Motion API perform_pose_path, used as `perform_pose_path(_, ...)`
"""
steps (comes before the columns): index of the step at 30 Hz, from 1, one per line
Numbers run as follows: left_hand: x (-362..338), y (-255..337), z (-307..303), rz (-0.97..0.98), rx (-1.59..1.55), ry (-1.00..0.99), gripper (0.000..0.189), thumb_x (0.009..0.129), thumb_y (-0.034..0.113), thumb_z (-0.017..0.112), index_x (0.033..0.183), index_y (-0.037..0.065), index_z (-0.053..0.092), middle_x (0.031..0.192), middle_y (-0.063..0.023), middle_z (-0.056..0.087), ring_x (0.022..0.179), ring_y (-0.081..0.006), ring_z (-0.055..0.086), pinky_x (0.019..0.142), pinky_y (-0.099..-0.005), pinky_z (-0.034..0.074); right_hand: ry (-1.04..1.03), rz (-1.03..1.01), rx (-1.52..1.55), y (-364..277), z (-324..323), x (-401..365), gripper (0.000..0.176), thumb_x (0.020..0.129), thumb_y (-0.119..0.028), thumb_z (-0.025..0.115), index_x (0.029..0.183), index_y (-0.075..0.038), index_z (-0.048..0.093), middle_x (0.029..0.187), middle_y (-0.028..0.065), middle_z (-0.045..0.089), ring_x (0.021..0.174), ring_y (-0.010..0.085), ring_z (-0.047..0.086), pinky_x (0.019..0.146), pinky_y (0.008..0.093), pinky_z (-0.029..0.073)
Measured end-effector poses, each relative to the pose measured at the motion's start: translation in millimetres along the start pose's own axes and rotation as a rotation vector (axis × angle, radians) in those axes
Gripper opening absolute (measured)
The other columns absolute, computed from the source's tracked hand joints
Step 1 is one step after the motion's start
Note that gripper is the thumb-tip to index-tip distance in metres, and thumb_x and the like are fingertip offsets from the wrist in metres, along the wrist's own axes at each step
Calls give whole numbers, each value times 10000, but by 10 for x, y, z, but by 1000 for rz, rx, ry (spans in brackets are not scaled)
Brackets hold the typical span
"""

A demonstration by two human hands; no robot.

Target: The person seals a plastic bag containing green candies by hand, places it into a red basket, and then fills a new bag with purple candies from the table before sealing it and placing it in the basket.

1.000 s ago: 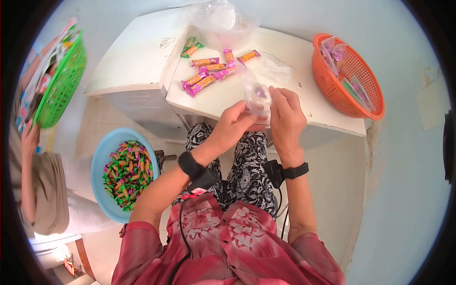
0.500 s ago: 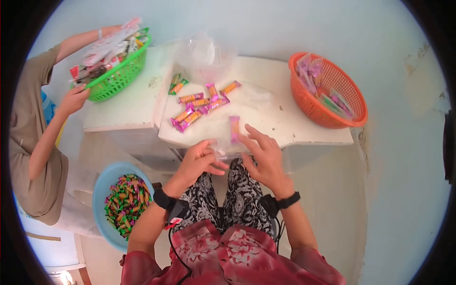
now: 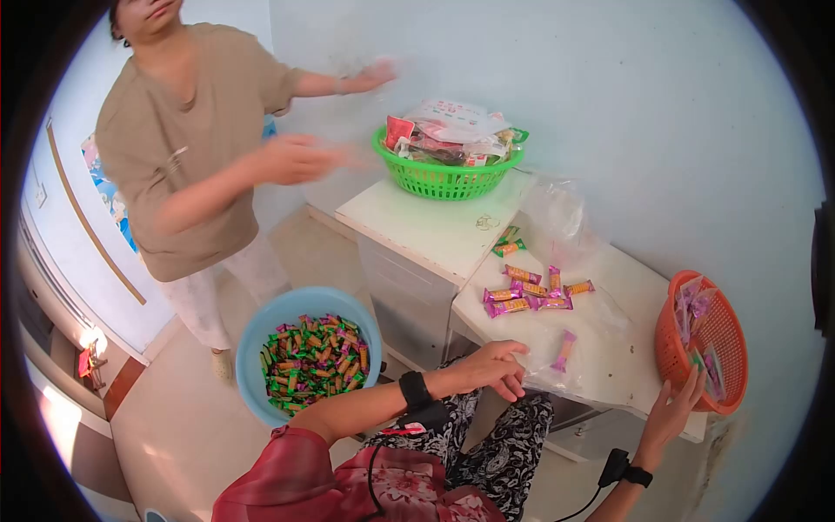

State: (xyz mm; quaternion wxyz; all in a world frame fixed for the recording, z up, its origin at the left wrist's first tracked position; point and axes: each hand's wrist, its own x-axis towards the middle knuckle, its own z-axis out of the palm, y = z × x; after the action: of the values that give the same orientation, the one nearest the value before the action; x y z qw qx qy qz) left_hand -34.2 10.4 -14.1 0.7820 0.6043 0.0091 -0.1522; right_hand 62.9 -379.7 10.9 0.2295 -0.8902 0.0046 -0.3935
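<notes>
On the left, floor (image 3: 174, 426): is stretching from the doorway side to the blue tub (image 3: 246, 365)
Co-worker (image 3: 187, 157): is standing behind the tub, blurred hands spreading short of the green basket (image 3: 448, 181)
Tub: is holding green and purple packets, just beside the cabinet (image 3: 400, 283)
Cabinet top (image 3: 387, 209): is carrying the heaped green basket near the wall
Left hand (image 3: 491, 367): is hovering by the desk's front edge, fingers loosely curled; I cannot tell whether they are pinching film
Desk (image 3: 600, 357): wrapped bars (image 3: 531, 290) are clustering farther back; one purple bar (image 3: 564, 351) is lying nearer the edge
Right hand (image 3: 674, 411): is reaching the orange basket (image 3: 739, 335), thumb and fingers apart
</notes>
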Motion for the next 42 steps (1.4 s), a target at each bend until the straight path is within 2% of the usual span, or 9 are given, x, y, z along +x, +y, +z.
perform_pose_path(3,-19,26,-37,16,20,12,587,1076,36,511,1633,-66,358,1206,-261,664,1003,-338,790,854,-430,704,102,-164,-57,208,168,83,624,1037,-56,703,1623,-104,496,1659,168,474,1180,310,699,939,413,622)
perform_pose_path(11,33,25,-133,78,15,62,577,1077,29,509,1633,-48,372,1206,-268,697,980,-312,790,830,-416,703,-32,-63,200,227,476,247,644,988,23,719,1587,-67,500,1537,188,520,1282,349,648,1002,419,607)
perform_pose_path(17,-22,49,-86,289,424,182,483,1064,157,641,1514,10,544,1110,-95,711,817,-184,735,670,-324,607,8,-179,36,-6,360,316,765,934,61,732,1634,-115,478,1649,145,500,1476,388,518,1165,480,499)
perform_pose_path(19,-36,32,-41,495,694,267,450,1010,215,747,1409,44,630,1070,-71,683,815,-170,697,695,-352,569,71,-225,37,-245,134,157,745,935,73,729,1622,-100,499,1642,141,528,1492,355,520,1087,439,546)
perform_pose_path(25,-74,135,279,929,1111,241,554,852,207,896,1326,38,667,1169,-122,641,936,-277,661,798,-388,565,-117,-232,483,-851,-157,-793,371,963,69,732,1321,-28,715,1305,137,752,938,238,758,755,329,603)
perform_pose_path(27,-13,119,322,1037,1186,253,575,822,211,905,1314,34,666,1173,-144,630,990,-342,661,840,-426,568,-200,-203,587,-1031,-153,-1056,324,922,68,760,1231,-31,754,1247,138,769,952,277,756,778,346,608)
perform_pose_path(30,17,156,385,999,1227,255,552,823,196,891,1295,22,664,1171,-169,625,1048,-382,660,880,-450,563,-242,-410,533,-1259,-164,-1137,315,883,51,775,1185,-38,771,1214,123,775,966,299,763,806,371,617)
perform_pose_path(33,43,114,397,920,1207,314,439,830,144,840,1212,7,674,1118,-144,617,1023,-359,643,893,-468,547,-320,-438,609,-1353,-106,-1270,343,841,30,786,1175,-45,777,1199,113,778,981,308,768,828,404,623)
perform_pose_path(42,115,106,442,1036,1135,228,186,910,-14,737,1092,24,718,1002,-112,655,920,-332,669,777,-440,561,-459,-338,520,-1438,71,-1287,458,954,-10,691,1408,-68,676,1441,128,689,920,349,766,739,423,614)
